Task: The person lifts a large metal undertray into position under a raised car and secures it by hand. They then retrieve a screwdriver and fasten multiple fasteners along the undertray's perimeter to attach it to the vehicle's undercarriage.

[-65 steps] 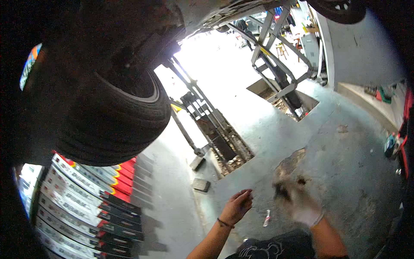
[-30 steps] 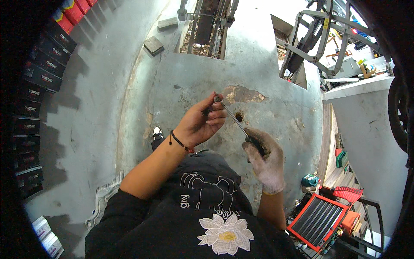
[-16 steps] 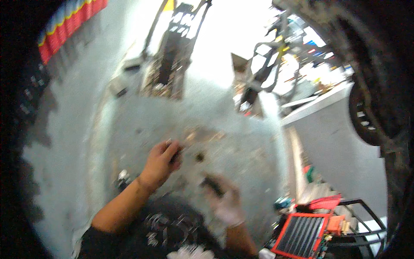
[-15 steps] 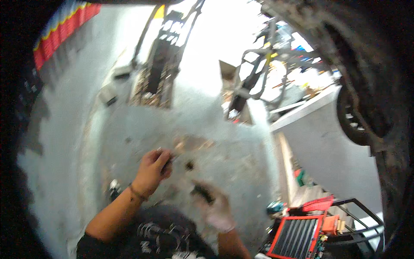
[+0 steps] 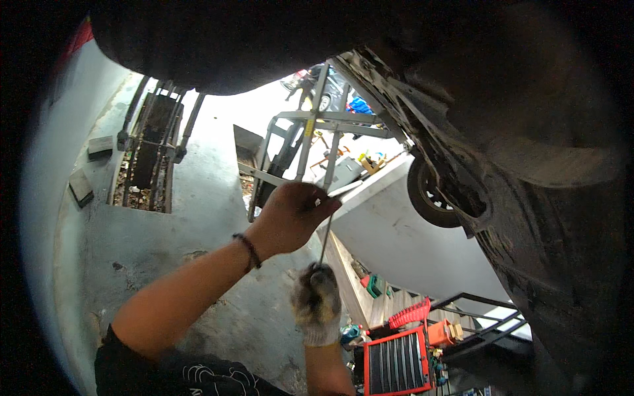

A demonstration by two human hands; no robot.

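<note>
My right hand (image 5: 317, 303), in a dirty whitish work glove, grips the handle end of a screwdriver-like tool, mostly hidden by the fingers. Its thin metal shaft (image 5: 326, 239) points up towards my left hand (image 5: 297, 214). Bare, with a dark bracelet (image 5: 247, 251) at the wrist, my left hand is closed in a pinch by the shaft's upper end. A thin pointed bit shows past its fingertips; I cannot make out what it is. Above and to the right looms the dirty underside of a vehicle (image 5: 528, 158).
A wheel (image 5: 432, 191) stands at the right. Grey metal lift frames (image 5: 317, 119) rise ahead, by recesses in the floor (image 5: 198, 231). Two grey blocks (image 5: 81, 187) lie at the left. Lower right, a red-framed tray (image 5: 396, 362) stands beside a black railing (image 5: 475, 303) and assorted tools.
Both hands have risen and moved right, coming together at the thin shaft. The view has swung, and the vehicle's underside now covers more of the top and right.
</note>
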